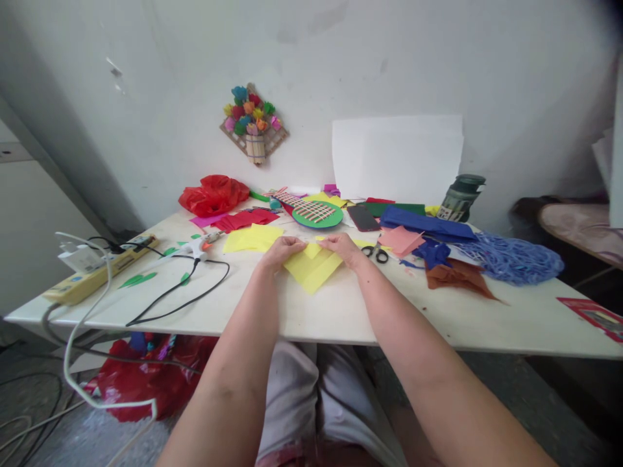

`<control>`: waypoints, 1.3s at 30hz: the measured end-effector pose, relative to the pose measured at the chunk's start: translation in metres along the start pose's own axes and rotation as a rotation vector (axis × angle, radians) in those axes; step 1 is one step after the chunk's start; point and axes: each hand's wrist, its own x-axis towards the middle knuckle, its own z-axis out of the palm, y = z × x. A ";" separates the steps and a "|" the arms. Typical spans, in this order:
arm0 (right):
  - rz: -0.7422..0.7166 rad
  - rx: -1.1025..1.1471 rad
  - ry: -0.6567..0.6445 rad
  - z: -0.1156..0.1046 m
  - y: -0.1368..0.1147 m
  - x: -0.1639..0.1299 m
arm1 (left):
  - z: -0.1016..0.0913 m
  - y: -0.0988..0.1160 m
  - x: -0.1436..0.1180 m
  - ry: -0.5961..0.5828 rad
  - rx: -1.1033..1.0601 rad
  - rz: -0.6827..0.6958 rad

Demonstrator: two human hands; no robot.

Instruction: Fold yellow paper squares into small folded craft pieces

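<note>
Between my two hands is a piece of yellow tissue paper (314,272), its lower corner pointing toward me and its top edge partly folded over. My left hand (281,251) pinches its left side, and my right hand (343,248) pinches the right side. More yellow sheets (253,238) lie just left of my left hand. Black-handled scissors (376,253) rest right beside my right hand. Behind the hands lies a green round-bodied craft piece (318,214) with a lattice of thin sticks on it.
Left on the white table (302,321) are a power strip (92,272), a glue gun (199,246) with a looping black cord, and red plastic (214,196). To the right are a phone (363,218), blue paper (426,224), blue stringy material (516,259) and a bottle (461,198).
</note>
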 end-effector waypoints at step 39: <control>-0.161 -0.242 -0.029 0.003 0.002 0.003 | 0.010 0.003 0.000 0.017 0.098 0.081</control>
